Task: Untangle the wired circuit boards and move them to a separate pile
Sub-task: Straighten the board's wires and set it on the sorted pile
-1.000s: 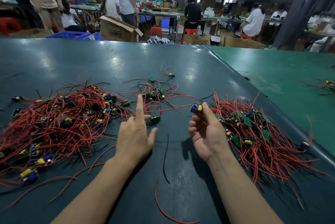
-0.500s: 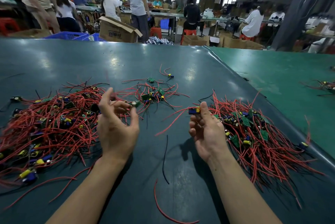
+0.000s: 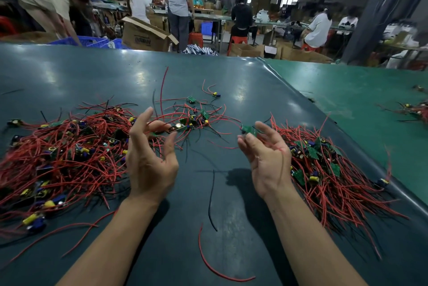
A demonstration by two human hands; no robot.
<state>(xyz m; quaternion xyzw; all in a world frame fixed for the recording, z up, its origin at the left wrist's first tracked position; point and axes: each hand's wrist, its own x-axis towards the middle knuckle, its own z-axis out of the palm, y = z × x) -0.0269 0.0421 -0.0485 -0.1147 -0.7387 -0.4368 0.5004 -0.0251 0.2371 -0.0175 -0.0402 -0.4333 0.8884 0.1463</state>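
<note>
The left hand (image 3: pixel 150 165) is hovering palm up above the table (image 3: pixel 69 72); its fingers (image 3: pixel 141 123) are curling loosely and its thumb and fingertips are pinching a small circuit board (image 3: pixel 177 128), whose red wire (image 3: pixel 163 91) is rising beyond the fingertips; the tangled pile (image 3: pixel 62 153) is lying just left of these fingers. The right hand (image 3: pixel 268 160) is also turning palm up; its half-bent fingers (image 3: pixel 266 130) are holding a green board (image 3: pixel 249 130) at the fingertips; the sorted pile (image 3: pixel 328 170) is lying just right of them. A smaller cluster (image 3: pixel 196 119) is sitting beyond the fingertips, between both hands.
</note>
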